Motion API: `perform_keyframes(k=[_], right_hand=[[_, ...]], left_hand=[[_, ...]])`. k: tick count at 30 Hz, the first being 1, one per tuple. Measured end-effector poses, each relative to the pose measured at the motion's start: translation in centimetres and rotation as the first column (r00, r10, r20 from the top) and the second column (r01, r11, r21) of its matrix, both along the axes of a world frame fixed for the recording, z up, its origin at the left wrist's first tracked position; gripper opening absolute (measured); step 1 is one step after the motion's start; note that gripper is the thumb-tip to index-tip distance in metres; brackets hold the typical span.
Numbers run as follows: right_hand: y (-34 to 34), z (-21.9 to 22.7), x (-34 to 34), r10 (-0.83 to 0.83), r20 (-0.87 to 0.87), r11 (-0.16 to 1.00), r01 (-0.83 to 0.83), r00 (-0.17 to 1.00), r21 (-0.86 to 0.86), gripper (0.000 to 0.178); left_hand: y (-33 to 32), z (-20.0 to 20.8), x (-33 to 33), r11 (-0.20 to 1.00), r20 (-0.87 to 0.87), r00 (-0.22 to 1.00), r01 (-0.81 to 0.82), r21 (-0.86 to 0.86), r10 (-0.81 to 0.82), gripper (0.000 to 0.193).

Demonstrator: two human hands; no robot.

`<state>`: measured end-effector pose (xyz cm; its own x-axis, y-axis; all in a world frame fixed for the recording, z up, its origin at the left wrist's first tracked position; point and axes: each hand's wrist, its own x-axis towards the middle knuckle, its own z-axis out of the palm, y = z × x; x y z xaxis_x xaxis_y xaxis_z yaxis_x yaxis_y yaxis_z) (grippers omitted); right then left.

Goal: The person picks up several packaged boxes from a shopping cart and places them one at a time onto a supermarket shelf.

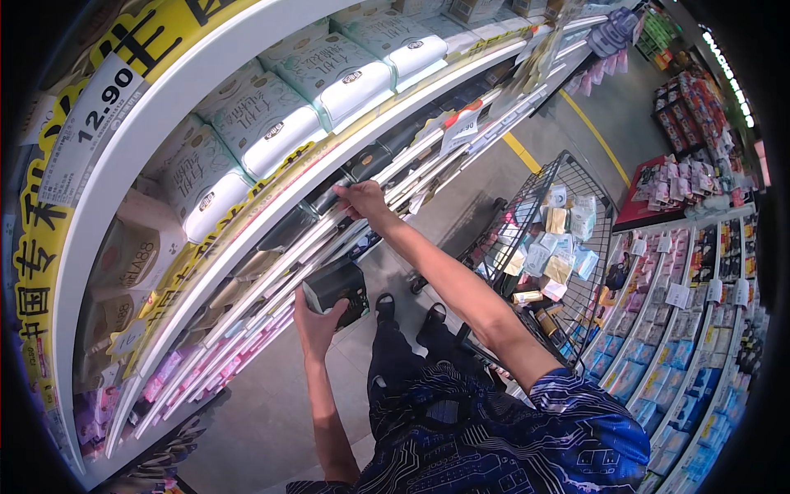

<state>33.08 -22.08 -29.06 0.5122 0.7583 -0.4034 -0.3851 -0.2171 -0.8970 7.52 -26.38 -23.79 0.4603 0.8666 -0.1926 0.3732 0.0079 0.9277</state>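
Note:
My left hand [316, 328] grips a black boxy package [337, 295] in front of the lower shelves, thumb across its near face and the fingers behind it. Farther up and to the right, my right hand [364, 204] reaches to a shelf edge with its fingers drawn together. Beside those fingertips lie dark packages [368, 161] on the shelf. Whether the fingertips pinch one of them cannot be made out. On the shelf above stand several white and pale green packs [271, 123] in a row.
A wire shopping cart [568, 165] with many small packages stands on my right. Behind it are curved-looking shelves [658, 346] of blue and pink packs. Brown packs [127, 247] fill the shelf's left end. Price tags [461, 132] stick out from the shelf edges.

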Motion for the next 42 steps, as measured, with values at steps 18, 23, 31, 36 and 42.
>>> perform_keyframes(k=[18, 23, 31, 36, 42], right_hand=[[-0.8, 2.2, -0.8, -0.048, -0.056, 0.996, 0.052, 0.997, 0.067, 0.035], [-1.6, 2.6, -0.8, -0.013, 0.049, 0.999, 0.014, 0.999, -0.031, 0.04], [-1.4, 0.9, -1.0, -0.031, -0.145, 0.994, 0.046, 0.989, 0.102, 0.026], [-1.0, -0.1, -0.9, -0.042, -0.163, 0.992, 0.061, 0.986, 0.111, 0.012], [-0.6, -0.1, -1.4, -0.127, -0.196, 0.985, 0.147, 0.972, 0.092, 0.012]], left_hand=[[0.3, -0.7, 0.4, 1.0, 0.074, 0.997, 0.016, -0.018, -0.015, 0.053], [0.2, -0.7, 0.3, 1.0, 0.086, 0.996, 0.014, -0.008, -0.013, 0.055], [0.0, -1.5, -0.1, 1.0, 0.076, 0.997, 0.013, -0.005, -0.013, 0.058], [-0.2, -1.1, 0.2, 0.999, 0.055, 0.998, 0.032, 0.002, -0.032, 0.06], [-0.3, -1.8, -0.1, 1.0, 0.063, 0.998, 0.028, 0.009, -0.028, 0.061]])
